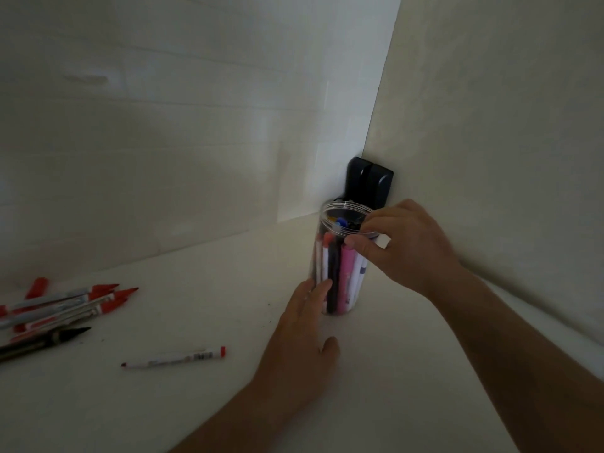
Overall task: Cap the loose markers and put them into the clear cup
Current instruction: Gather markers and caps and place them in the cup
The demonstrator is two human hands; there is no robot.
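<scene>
We can't make out the markers inside the clear cup (343,256) well; dim light, overlapping colours. The pile of red markers (65,305) at left is cut off by the frame edge. A black object (369,181) behind the cup is partly hidden. Right hand (402,243) pinches the cup's rim, thumb outside. Left hand (304,325) has straight fingers together, touching the cup's lower side. One loose marker (173,357) lies on the table (196,403), apart from both hands.

— What sort of place is this?
— A plain desk corner, a home or an office; it's hard to say which.
— What shows it?
— A white tabletop (202,403) meets bare pale walls (163,125). Left of the clear cup (340,256) lie loose markers (65,305); behind it stands a black device (369,181).
</scene>
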